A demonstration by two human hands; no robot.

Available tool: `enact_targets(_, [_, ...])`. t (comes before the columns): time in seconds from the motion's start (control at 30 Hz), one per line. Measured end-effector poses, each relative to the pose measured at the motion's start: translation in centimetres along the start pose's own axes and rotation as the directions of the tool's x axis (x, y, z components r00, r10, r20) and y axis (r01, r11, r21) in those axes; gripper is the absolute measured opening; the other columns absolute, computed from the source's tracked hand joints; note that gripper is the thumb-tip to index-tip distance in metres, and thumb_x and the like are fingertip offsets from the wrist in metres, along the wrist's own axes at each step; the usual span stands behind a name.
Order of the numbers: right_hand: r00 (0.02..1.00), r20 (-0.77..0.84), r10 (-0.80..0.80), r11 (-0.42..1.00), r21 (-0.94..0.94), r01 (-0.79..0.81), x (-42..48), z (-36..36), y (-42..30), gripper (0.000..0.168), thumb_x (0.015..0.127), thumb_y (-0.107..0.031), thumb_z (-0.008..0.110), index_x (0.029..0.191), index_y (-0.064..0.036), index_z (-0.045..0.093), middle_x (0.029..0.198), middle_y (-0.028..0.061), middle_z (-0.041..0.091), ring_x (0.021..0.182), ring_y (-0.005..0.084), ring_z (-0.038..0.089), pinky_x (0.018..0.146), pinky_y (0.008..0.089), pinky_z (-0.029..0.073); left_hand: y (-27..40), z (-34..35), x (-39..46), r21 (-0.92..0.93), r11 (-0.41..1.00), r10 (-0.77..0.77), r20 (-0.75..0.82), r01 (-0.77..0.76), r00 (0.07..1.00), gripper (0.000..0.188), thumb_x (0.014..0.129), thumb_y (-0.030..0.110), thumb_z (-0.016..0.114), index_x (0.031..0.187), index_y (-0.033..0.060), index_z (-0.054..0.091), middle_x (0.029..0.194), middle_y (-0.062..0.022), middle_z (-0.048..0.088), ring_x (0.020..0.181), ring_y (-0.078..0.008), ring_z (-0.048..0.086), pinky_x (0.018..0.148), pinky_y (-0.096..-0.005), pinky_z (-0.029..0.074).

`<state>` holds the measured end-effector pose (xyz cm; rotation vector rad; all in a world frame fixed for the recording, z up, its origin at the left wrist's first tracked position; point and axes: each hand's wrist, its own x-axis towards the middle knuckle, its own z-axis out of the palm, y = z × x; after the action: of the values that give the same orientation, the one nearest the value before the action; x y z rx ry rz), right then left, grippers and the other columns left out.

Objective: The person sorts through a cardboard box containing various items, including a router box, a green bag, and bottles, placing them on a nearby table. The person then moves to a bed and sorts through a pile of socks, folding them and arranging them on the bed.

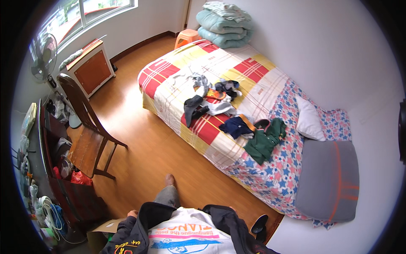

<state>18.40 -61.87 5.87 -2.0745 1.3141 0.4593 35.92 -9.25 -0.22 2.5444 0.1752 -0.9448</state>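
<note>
My left hand [132,213] shows only in part beside the dark jacket, above an open cardboard box [109,226]. Just a sliver of my right hand [233,209] peeks past the jacket's other side. Whether either holds anything is hidden. Ahead on the right is a bed with a red, yellow and white plaid cover [219,152]. Loose clothes lie spread over it: a dark green collared shirt [261,146], a navy garment [236,127], a grey-and-black garment [192,108] and a black bundle [228,87]. Both hands are apart from the clothes.
A wooden chair [85,146] stands by a cluttered dark desk [71,197] at left. Beyond are a standing fan [46,60] and a small cabinet [92,68]. Folded quilts [225,27], a white pillow [309,119] and a grey pillow [328,181] rest on the bed. A slipper [259,223] lies lower right.
</note>
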Motion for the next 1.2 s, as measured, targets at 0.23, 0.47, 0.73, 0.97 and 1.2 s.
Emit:
enact_targets(0.23, [0.970, -0.116, -0.214, 0.977, -0.015, 0.214, 6.5, -3.1, -12.5, 0.015, 0.067, -0.025, 0.063, 0.071, -0.011, 0.062, 0.065, 0.0046, 0.062, 0.064, 0.0176, 0.060, 0.061, 0.0311, 0.047, 14.8, -13.4, 8.5, 0.030, 0.977, 0.215, -0.156, -0.213, 0.964, 0.018, 0.066, 0.019, 0.059, 0.074, 0.0028, 0.062, 0.073, -0.0165, 0.062, 0.072, -0.0278, 0.061, 0.066, -0.0347, 0.049])
enact_targets(0.47, [0.893, -0.116, -0.435, 0.858, 0.246, 0.451, 13.8, -4.8, -27.9, 0.012, 0.073, -0.014, 0.058, 0.083, -0.008, 0.061, 0.063, 0.0046, 0.059, 0.051, 0.0124, 0.056, 0.050, 0.0267, 0.045, 28.0, -19.1, 15.2, -0.477, 0.862, 0.152, -0.081, -0.172, 0.985, 0.019, 0.078, 0.012, 0.052, 0.089, -0.0029, 0.057, 0.066, -0.0099, 0.061, 0.055, -0.0155, 0.060, 0.051, -0.0277, 0.048])
enact_targets(0.73, [0.945, -0.109, -0.307, 0.843, 0.430, 0.323, 30.8, -7.1, -38.8, 0.051, 0.071, -0.006, 0.062, 0.118, -0.005, 0.041, 0.076, 0.0097, 0.057, 0.052, 0.0148, 0.055, 0.040, 0.0274, 0.047, 26.8, -13.9, 17.1, -0.477, 0.875, -0.075, 0.040, 0.085, 0.996, 0.022, 0.075, 0.015, 0.054, 0.089, -0.0012, 0.060, 0.071, -0.0118, 0.063, 0.065, -0.0177, 0.063, 0.060, -0.0269, 0.049])
enact_targets(0.97, [0.761, -0.124, -0.636, 0.768, -0.015, 0.640, 39.5, -8.6, -44.7, 0.037, 0.059, -0.017, 0.068, 0.093, -0.007, 0.058, 0.095, 0.0152, 0.054, 0.096, 0.0304, 0.050, 0.083, 0.0357, 0.041, 30.4, -15.8, 12.2, -0.420, 0.852, -0.365, -0.046, 0.314, 0.930, 0.026, 0.074, 0.019, 0.059, 0.094, 0.0020, 0.060, 0.084, -0.0121, 0.063, 0.080, -0.0211, 0.061, 0.073, -0.0296, 0.048])
enact_targets(1.2, [0.852, -0.118, -0.511, 0.810, 0.267, 0.523, 42.6, -9.8, -49.3, 0.019, 0.066, -0.016, 0.061, 0.083, -0.008, 0.057, 0.067, 0.0097, 0.060, 0.061, 0.0236, 0.058, 0.061, 0.0324, 0.046, 38.4, -15.9, 9.1, -0.541, 0.764, -0.436, -0.028, 0.353, 0.900, 0.024, 0.078, 0.015, 0.056, 0.096, -0.0006, 0.057, 0.083, -0.0122, 0.063, 0.077, -0.0177, 0.062, 0.070, -0.0275, 0.048])
